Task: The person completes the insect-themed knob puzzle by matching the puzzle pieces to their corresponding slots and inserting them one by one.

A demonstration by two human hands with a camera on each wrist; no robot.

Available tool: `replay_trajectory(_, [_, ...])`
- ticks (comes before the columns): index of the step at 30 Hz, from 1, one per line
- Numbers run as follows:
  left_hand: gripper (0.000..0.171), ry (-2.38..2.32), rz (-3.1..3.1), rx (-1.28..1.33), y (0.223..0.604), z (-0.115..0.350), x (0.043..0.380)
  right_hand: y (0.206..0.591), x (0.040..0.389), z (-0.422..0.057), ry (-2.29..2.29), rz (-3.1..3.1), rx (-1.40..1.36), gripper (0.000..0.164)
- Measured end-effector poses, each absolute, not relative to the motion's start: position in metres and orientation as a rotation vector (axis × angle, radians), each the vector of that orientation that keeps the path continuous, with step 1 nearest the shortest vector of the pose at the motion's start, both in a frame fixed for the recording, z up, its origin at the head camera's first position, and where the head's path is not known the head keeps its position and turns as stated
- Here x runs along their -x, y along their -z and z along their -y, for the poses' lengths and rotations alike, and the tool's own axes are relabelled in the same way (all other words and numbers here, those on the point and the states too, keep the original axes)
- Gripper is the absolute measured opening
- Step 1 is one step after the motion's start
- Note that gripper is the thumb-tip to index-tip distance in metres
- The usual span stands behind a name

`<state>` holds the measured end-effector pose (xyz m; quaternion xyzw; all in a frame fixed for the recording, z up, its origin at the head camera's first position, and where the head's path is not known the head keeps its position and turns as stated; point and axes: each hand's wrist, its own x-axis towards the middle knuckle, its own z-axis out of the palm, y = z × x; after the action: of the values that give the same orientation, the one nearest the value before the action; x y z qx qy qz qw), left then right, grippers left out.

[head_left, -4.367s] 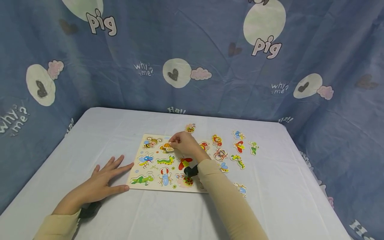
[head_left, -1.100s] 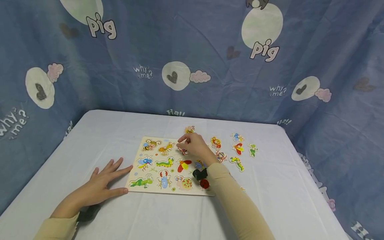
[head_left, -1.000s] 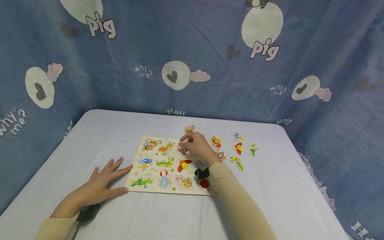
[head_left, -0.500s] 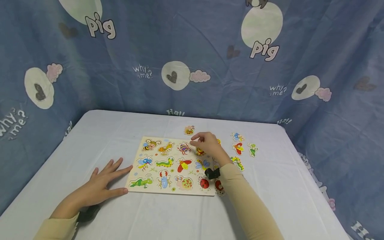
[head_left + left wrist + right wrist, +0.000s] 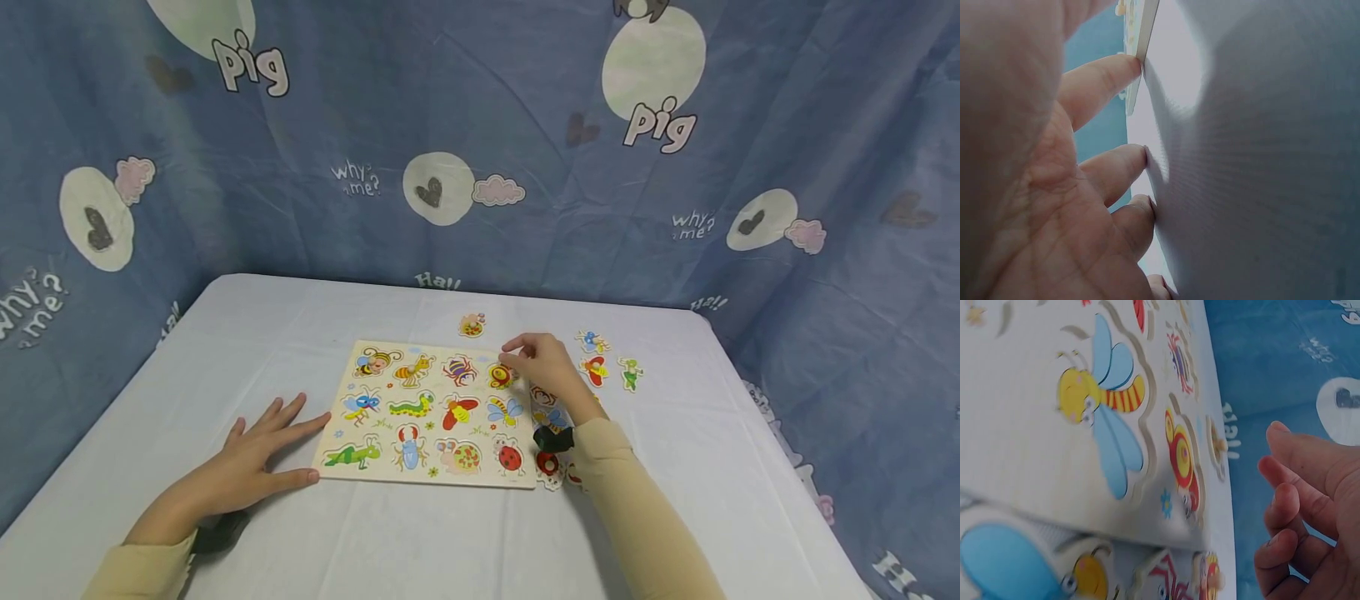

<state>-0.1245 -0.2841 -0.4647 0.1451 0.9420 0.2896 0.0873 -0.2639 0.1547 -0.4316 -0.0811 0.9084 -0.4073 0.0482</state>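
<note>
A wooden insect puzzle board (image 5: pixel 390 425) lies on the white table. My left hand (image 5: pixel 255 458) rests spread on the cloth, index fingertip and thumb at the board's left edge; the left wrist view shows a finger (image 5: pixel 1100 84) against that edge. My right hand (image 5: pixel 543 367) hovers over the board's upper right corner, thumb and index apart and holding nothing. In the right wrist view its fingers (image 5: pixel 1285 506) are loosely bent beside the snail recess (image 5: pixel 1180 453). A knobbed bee piece (image 5: pixel 372 362) and an orange striped insect piece (image 5: pixel 414 371) sit in the top left recesses.
Loose knobbed pieces lie beyond and right of the board: a snail (image 5: pixel 472 325), a mosquito (image 5: pixel 592 341), a red-winged bug (image 5: pixel 594 371), a grasshopper (image 5: pixel 630 374) and a ladybird (image 5: pixel 549 467). My right forearm (image 5: pixel 637 492) partly covers others. A patterned blue curtain (image 5: pixel 315 208) hangs behind the table.
My right hand, earlier pinching the orange striped insect piece over the board, has let go and drifted right, uncovering the spider and snail recesses. The piece sits in its recess. My left hand stays put.
</note>
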Motion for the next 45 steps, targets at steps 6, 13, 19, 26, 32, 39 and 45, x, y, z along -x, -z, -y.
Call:
replay_trajectory(6, [0.084, -0.861, -2.806, -0.428, 0.466, 0.284, 0.125, 0.433, 0.256, -0.168, 1.248, -2.788, 0.209, 0.024])
replay_trajectory(13, [0.083, -0.861, -2.807, -0.434, 0.466, 0.285, 0.125, 0.438, 0.247, -0.185, 1.226, -2.818, 0.148, 0.025])
replay_trajectory(19, [0.083, -0.866, -2.807, -0.439, 0.466, 0.286, 0.125, 0.439, 0.24, -0.197, 1.197, -2.832, 0.067, 0.026])
replay_trajectory(26, [0.085, -0.85, -2.798, -0.416, 0.465, 0.285, 0.125, 0.444, 0.232, -0.209, 1.155, -2.844, 0.001, 0.025])
replay_trajectory(32, [0.086, -0.828, -2.799, -0.409, 0.463, 0.284, 0.127, 0.445, 0.226, -0.213, 1.149, -2.843, 0.0, 0.021])
replay_trajectory(39, [0.085, -0.828, -2.802, -0.423, 0.463, 0.284, 0.128, 0.447, 0.225, -0.214, 1.126, -2.825, -0.028, 0.019])
replay_trajectory(45, [0.086, -0.837, -2.796, -0.418, 0.464, 0.285, 0.126, 0.447, 0.226, -0.214, 1.102, -2.822, -0.044, 0.02])
